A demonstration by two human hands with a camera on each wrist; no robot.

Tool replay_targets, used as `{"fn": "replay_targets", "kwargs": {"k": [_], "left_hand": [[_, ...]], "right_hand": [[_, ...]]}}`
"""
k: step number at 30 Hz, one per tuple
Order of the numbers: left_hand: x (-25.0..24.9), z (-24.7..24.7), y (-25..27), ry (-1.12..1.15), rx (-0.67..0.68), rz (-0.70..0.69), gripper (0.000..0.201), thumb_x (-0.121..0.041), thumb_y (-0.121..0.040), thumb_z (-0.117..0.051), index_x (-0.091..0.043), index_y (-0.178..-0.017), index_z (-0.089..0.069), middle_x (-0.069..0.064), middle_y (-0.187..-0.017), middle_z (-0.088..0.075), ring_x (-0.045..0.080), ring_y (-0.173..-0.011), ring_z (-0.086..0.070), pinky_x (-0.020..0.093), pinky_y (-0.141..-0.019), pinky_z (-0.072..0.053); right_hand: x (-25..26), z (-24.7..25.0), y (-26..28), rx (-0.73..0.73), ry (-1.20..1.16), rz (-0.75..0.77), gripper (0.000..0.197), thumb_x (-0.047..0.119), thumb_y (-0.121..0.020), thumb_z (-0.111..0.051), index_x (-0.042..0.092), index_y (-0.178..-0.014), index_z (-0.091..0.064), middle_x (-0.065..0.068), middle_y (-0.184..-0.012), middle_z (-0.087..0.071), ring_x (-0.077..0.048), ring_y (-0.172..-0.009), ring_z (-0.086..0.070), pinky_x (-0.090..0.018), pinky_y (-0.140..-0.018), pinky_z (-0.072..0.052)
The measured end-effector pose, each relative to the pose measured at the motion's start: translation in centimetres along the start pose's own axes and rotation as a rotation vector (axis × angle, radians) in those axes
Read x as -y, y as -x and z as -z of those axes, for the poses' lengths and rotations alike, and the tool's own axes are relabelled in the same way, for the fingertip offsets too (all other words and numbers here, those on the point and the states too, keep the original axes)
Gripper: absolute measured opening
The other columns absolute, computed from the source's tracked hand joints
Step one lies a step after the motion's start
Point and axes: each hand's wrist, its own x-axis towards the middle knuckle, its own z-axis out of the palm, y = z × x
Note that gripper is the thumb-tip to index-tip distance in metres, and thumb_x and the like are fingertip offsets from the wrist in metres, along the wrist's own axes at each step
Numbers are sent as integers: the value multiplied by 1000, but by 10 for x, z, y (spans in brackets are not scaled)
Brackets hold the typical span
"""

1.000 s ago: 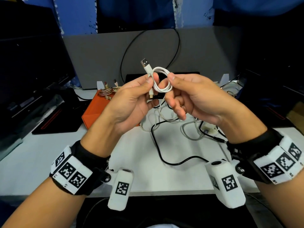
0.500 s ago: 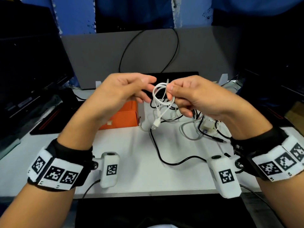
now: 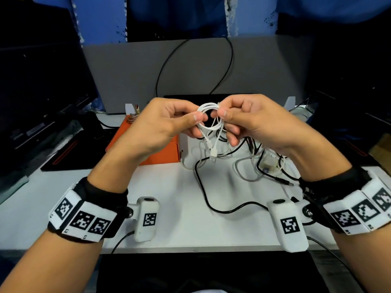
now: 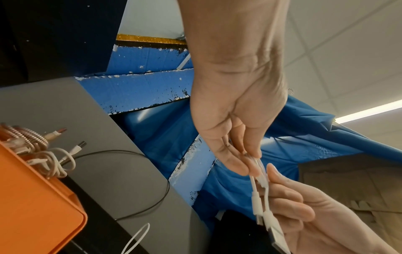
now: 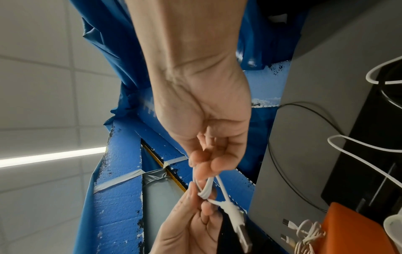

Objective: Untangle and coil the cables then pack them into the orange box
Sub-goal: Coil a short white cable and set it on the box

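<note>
My left hand fingers pinch small coiled white cable at its 9 o'clock side; my right hand fingers pinch same coil at 3 o'clock. Coil held up between hands, above desk. Two plug ends dangle from coil toward 6 o'clock. Orange box on desk at 8 o'clock of coil, coiled cables already inside. Loose black and white cable tangle on desk at 5 o'clock.

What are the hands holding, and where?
Both hold the white cable: left hand and right hand pinch opposite sides of its coil; plug ends dangle.
</note>
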Motion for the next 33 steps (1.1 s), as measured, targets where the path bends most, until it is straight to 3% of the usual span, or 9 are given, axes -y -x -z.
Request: {"fn": "replay_targets", "kwargs": {"k": [4, 12, 18, 21, 25, 28, 33], "left_hand": [[2, 0, -3, 82, -86, 15, 11, -9, -97, -64, -5, -99, -73, 4, -71, -72, 13, -69, -70, 23, -71, -58], [2, -1, -2, 82, -79, 50, 15, -12, -97, -64, -2, -103, -73, 11, -75, -73, 15, -72, -72, 22, -71, -57], [7, -1, -2, 69, -80, 53, 13, -14, -97, -65, -7, -100, -75, 27, -90, -72, 18, -74, -74, 24, -73, -59], [5, -3, -2, 88, -77, 69, 17, -22, -91, -68, -9, -99, -76, 19, -85, -74, 18, -75, -74, 24, -73, -59], [4, 3, -1, 218, 31, 133, 17, -21, -86, -68, -8, -96, -72, 4, -80, -72, 16, -74, -69, 25, -73, -58], [6, 2, -1, 329, 81, 157, 10, -14, -90, -62, -8, -96, -66, 1, -80, -70, 13, -70, -65, 25, -72, -57], [11, 6, -2, 299, 149, 149, 14, -12, -92, -67, -5, -104, -67, 2, -87, -68, 17, -74, -66, 27, -74, -57]], "right_hand": [[-2, 0, 0, -26, 18, 8, 30, 20, -102, -62, -8, -110, -64, -3, -65, -59, -23, -59, -62, -39, -67, -53], [-4, -18, -4, -192, -73, 54, 16, 13, -108, -53, 2, -101, -62, -1, -64, -61, -20, -58, -66, -27, -61, -54], [-5, -18, -4, -173, -76, 31, 22, 15, -106, -58, -6, -108, -62, -2, -67, -64, -21, -61, -69, -26, -61, -55], [-6, -15, -5, -172, -35, 42, 26, 14, -105, -58, -11, -106, -62, -3, -66, -63, -22, -60, -68, -28, -61, -55], [-5, -11, -3, -111, 47, 34, 22, 16, -106, -57, -4, -98, -64, -4, -65, -60, -21, -58, -67, -28, -62, -53], [-3, -11, -2, -83, 67, 20, 19, 15, -106, -57, 6, -91, -63, -3, -64, -60, -22, -57, -67, -30, -63, -53], [0, -5, 0, -107, 84, 5, 20, 15, -106, -57, 1, -93, -64, -2, -62, -61, -23, -58, -69, -42, -70, -52]]}}
